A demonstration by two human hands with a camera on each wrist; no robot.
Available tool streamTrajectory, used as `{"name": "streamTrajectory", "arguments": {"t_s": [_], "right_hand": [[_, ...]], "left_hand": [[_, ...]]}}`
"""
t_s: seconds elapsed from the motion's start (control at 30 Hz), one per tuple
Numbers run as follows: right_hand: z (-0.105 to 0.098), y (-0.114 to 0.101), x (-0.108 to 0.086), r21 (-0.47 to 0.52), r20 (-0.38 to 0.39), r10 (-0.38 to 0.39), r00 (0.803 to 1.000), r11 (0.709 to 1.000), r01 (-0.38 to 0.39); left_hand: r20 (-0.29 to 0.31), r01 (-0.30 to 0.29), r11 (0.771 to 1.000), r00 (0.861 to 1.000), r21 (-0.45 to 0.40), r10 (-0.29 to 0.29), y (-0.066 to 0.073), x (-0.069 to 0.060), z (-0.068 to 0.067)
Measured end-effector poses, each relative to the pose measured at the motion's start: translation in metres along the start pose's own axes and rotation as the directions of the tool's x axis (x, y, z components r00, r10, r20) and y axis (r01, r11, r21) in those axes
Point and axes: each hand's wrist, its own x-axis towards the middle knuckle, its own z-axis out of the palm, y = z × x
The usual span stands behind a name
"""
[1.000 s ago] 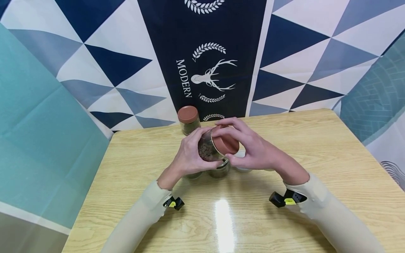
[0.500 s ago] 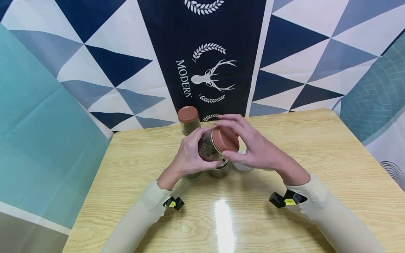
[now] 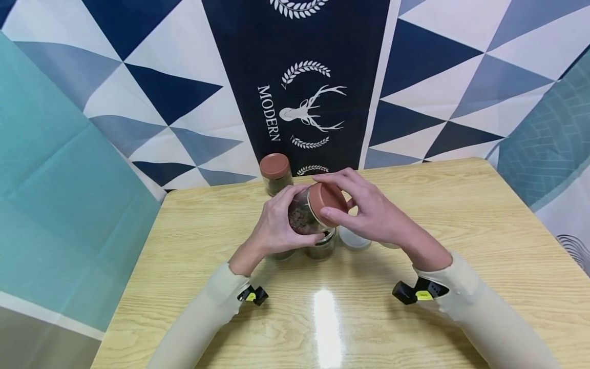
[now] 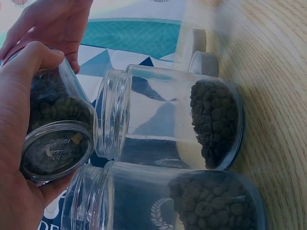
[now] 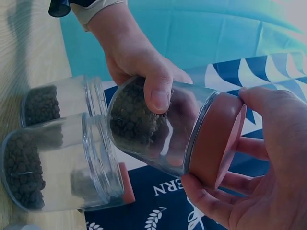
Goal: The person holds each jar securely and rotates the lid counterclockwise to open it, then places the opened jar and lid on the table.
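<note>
My left hand [image 3: 276, 220] grips a clear glass jar [image 3: 300, 212] part-filled with dark brown pellets. The jar is raised above the table and tilted, its base toward the left. On its mouth sits a reddish-brown lid [image 5: 216, 139]. My right hand [image 3: 369, 207] holds this lid by its rim, thumb on one side and fingers on the other. Two similar jars without lids stand on the table below, one jar [image 4: 158, 120] beside another jar [image 4: 144, 201]. Each has pellets at the bottom. In the head view the hands and the raised jar partly hide them.
Behind my hands a lidded jar [image 3: 276, 174] stands near the table's back edge, by the patterned wall cloth [image 3: 299, 118]. A round whitish lid-like disc [image 3: 354, 240] lies on the wooden table [image 3: 258, 328] right of the jars. Another pale disc [image 3: 390, 245] shows partly beneath my right wrist.
My right hand's fingers and thumb have shifted around the lid, letting go and taking a fresh grip. The left hand and jar have stayed nearly still.
</note>
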Motion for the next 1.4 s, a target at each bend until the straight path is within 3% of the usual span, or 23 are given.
{"name": "streamTrajectory", "arguments": {"t_s": [0.33,0.63,0.93,1.03,1.17,1.3,1.4], "right_hand": [[-0.002,0.003,-0.002,-0.028,0.017,-0.089,0.996,0.996,0.090],[-0.001,0.007,-0.003,-0.031,0.039,-0.237,0.971,0.971,0.238],[0.001,0.007,-0.003,-0.025,0.028,-0.257,0.966,0.966,0.258],[0.000,0.004,-0.003,-0.026,-0.002,-0.210,0.978,0.977,0.210],[-0.001,0.000,-0.001,0.002,-0.039,-0.063,0.997,0.998,0.064],[0.000,-0.003,-0.001,0.020,-0.040,0.047,0.998,0.999,-0.046],[0.002,-0.006,-0.001,0.004,-0.028,0.082,0.996,0.997,-0.082]], "left_hand": [[-0.014,-0.012,1.000,1.000,0.002,0.012,0.000,0.000,0.000],[-0.008,-0.002,1.000,1.000,-0.003,0.002,-0.001,0.000,0.001],[-0.014,-0.015,1.000,1.000,0.009,0.015,-0.001,-0.001,0.001],[-0.016,-0.021,1.000,1.000,0.009,0.022,-0.002,-0.001,0.001],[-0.015,-0.016,1.000,1.000,-0.001,0.016,-0.002,-0.001,0.001],[-0.012,-0.004,1.000,1.000,-0.007,0.004,-0.002,-0.001,0.001],[-0.014,-0.006,1.000,1.000,-0.009,0.006,-0.002,-0.001,0.002]]}}
